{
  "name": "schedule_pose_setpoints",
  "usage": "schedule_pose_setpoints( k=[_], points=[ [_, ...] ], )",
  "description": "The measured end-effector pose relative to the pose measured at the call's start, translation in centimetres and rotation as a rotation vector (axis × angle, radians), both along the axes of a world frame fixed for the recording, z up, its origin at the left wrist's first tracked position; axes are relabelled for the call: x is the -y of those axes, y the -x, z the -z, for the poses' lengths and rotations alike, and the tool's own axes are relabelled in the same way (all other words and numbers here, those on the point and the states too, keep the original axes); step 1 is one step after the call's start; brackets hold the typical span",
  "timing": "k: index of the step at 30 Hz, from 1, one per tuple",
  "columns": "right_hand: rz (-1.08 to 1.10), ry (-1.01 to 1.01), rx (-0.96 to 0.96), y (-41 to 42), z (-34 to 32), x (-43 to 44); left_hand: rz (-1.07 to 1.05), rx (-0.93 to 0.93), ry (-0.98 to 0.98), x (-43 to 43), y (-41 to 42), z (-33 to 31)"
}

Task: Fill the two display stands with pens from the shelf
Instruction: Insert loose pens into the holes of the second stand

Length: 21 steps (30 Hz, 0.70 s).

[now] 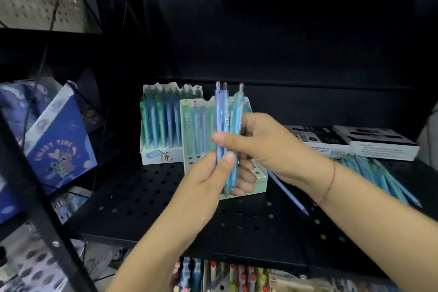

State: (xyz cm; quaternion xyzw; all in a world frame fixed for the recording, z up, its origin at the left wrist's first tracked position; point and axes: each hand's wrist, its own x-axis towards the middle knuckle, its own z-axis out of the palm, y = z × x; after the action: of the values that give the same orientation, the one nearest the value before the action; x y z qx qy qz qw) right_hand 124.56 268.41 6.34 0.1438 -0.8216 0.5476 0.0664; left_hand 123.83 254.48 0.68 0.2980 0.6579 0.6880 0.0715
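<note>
Head view looks down on a black perforated shelf [147, 199] set in a dark shelving unit. At its left leans a blue box [59, 147] printed "ENJOY TIME" over a cartoon figure. At the back right lie two flat black-and-white boxes [350, 142], their small print too blurred to read. A loose pile of blue and green pens [384, 178] lies on the shelf at the right, and one single pen [289, 194] rests apart, under the right wrist. The rear display stand [163, 125] is packed with upright pens and carries red handwriting on its front lip. The front display stand [201, 130] holds one row of pens; open holes show in its lower tiers. Both hands hold a bundle of pens [226, 135] upright in front of that stand. The right hand [265, 144] wraps its fingers closed around the bundle's middle, thumb across the front. The left hand [213, 173] pinches the lower barrels, thumb pressed on the front. Print on the barrels is illegible.
</note>
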Motion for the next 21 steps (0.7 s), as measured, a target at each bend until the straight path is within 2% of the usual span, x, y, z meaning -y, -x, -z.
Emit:
schedule_pose_setpoints(
  k=[6, 14, 17, 21],
  points=[
    [0.000, -0.126, -0.018, 2.6, 0.4, 1.6, -0.189, 0.016, 0.003, 1.4, 1.1, 0.7],
    [0.193, 0.038, -0.278, 5.6, -2.0, 0.7, -0.452, -0.067, -0.076, 3.3, 2.6, 1.3],
    [0.322, -0.118, -0.277, 6.9, -1.6, -0.8, -0.534, -0.066, -0.104, 3.9, 3.2, 1.9],
    [0.332, -0.352, -0.214, 7.5, -0.1, -1.6, -0.538, -0.019, -0.137, 4.1, 3.4, 2.7]
  ],
)
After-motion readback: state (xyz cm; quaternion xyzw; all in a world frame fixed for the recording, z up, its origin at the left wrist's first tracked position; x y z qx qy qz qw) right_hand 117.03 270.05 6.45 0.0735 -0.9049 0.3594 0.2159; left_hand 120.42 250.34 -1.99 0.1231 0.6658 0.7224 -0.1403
